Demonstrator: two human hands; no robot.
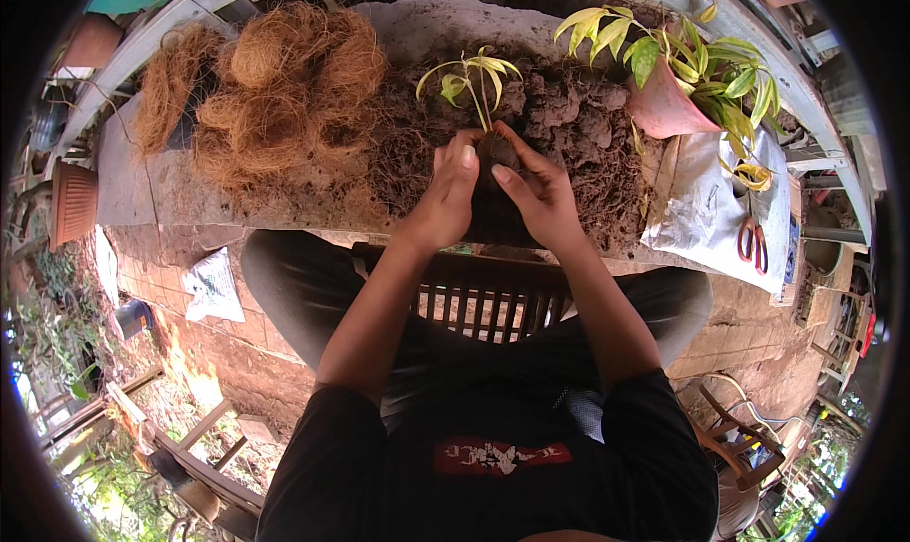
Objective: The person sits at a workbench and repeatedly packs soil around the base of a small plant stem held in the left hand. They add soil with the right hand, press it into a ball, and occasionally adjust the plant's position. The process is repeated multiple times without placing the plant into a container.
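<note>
A small plant cutting (pixel 478 91) with narrow yellow-green leaves stands upright between my hands. My left hand (pixel 455 179) grips the base of its stems with thumb and fingertips. From the other side, my right hand (pixel 537 183) curls round the same base, its fingertips near the stem and its thumb apart from the fingers. Whether the right hand grips the stem or the dark clump below it, I cannot tell. Dark, root-filled soil (pixel 590 151) lies spread on the work surface beneath and around both hands. The lower end of the cutting is hidden.
Brown coconut fibre (pixel 277 101) is heaped at the left. A pink pot (pixel 668 105) holding a leafy plant (pixel 739 80) leans at the right. Scissors with reddish handles (pixel 752 245) rest on a white sack (pixel 700 201). A ribbed terracotta-coloured pot (pixel 74 202) stands beyond the left edge.
</note>
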